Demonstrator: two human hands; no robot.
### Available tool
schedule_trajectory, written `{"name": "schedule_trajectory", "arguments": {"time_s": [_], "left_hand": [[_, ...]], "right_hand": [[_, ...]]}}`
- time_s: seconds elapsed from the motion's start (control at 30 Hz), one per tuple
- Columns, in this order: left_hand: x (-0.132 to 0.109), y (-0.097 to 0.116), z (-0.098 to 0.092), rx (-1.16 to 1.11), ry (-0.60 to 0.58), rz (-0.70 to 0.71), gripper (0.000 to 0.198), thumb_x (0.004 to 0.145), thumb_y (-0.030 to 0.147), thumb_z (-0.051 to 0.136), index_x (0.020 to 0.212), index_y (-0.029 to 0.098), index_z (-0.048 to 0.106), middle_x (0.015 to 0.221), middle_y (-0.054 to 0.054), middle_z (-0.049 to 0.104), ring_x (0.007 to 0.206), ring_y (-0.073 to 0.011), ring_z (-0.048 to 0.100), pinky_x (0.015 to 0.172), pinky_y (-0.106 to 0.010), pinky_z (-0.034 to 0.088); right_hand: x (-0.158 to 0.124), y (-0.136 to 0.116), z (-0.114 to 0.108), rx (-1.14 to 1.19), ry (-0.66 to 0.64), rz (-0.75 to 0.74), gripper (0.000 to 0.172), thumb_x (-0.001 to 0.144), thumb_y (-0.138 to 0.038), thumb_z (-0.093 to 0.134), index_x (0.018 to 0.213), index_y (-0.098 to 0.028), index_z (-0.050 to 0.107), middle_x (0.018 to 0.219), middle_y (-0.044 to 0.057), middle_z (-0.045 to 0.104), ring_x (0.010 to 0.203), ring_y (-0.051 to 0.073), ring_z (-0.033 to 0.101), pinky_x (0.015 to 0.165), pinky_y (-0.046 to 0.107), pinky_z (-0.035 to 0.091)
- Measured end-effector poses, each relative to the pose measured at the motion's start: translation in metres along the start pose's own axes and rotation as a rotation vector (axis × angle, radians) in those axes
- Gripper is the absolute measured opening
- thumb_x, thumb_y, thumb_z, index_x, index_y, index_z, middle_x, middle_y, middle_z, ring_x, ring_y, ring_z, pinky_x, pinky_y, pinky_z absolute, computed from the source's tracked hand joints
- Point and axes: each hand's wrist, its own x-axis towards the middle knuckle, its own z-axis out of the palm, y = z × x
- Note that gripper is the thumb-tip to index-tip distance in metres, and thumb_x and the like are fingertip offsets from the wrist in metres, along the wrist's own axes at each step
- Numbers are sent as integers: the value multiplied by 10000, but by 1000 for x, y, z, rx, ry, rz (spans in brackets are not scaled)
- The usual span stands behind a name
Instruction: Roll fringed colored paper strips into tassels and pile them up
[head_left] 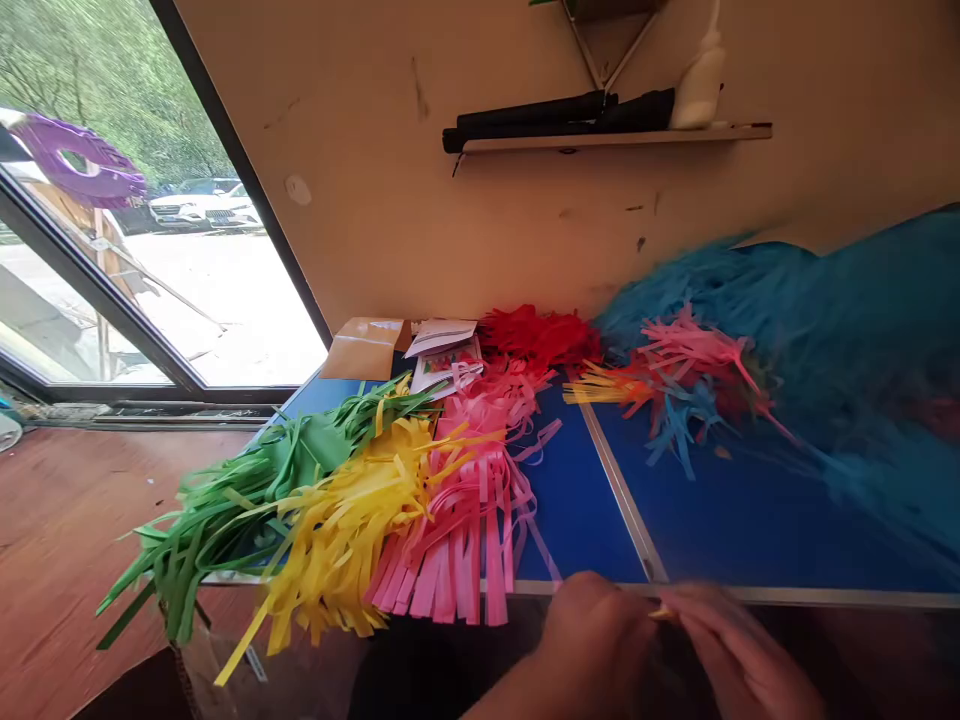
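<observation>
Just in front of the table's near edge, my left hand [592,630] is closed in a fist; what it holds, if anything, is hidden. Close to its right, my right hand [727,630] has its fingers pressed together, blurred by motion. A small yellow piece [663,613] shows between the two hands, at the right fingertips; its kind is too small to tell. Left of my hands, pink fringed strips [465,560] hang over the table edge, beside yellow strips [352,520] and green strips [202,520].
On the blue folding table [570,500] lie red strips [540,335], a multicoloured tassel [686,365], a brown envelope [364,348] and papers [442,345]. A large blue fringed mass [847,340] covers the right side. A wall shelf [615,138] holds a white bottle [699,85].
</observation>
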Motion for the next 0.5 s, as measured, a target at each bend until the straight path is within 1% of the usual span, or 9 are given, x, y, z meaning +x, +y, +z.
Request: {"name": "schedule_trajectory", "arguments": {"time_s": [0.07,0.13,0.2,0.3,0.4,0.5], "left_hand": [[0,-4,-3,-81,79,-36,144,865,205,449,891,185,588,701,-36,647,632,-130,589,626,-244,470],[-1,-8,-4,-127,141,-47,129,850,199,482,920,189,590,730,-36,649,662,-137,591,624,-244,467],[-1,-9,-6,-119,173,-85,154,851,211,505,973,200,596,761,-39,656,691,-144,599,642,-249,469],[0,-9,-10,-117,191,-238,174,860,240,519,1006,217,610,841,-45,675,774,-157,620,709,-257,475],[-2,-11,-11,-198,138,-376,149,857,257,522,943,209,634,832,-39,681,776,-158,627,712,-248,474],[-8,-17,-10,-277,53,-408,159,853,276,521,908,198,648,788,-40,680,736,-160,623,682,-243,465]], "right_hand": [[17,9,6,-2,9,69,254,863,-321,428,915,-248,666,897,30,687,782,142,657,676,200,536],[38,28,11,-49,-28,138,323,876,-365,374,957,-232,657,947,48,677,842,160,646,725,257,539],[58,52,17,-186,-115,149,362,865,-386,356,967,-214,657,1021,71,655,941,192,616,819,333,513],[82,84,26,-458,-222,118,409,851,-337,316,1034,-176,644,1074,109,628,1005,236,574,900,427,451],[99,97,38,-605,-286,91,411,838,-282,320,1085,-161,625,1126,118,605,1035,252,543,924,445,415],[120,97,52,-633,-342,70,381,815,-233,365,1085,-173,626,1171,113,585,1069,251,526,927,415,407]]}}
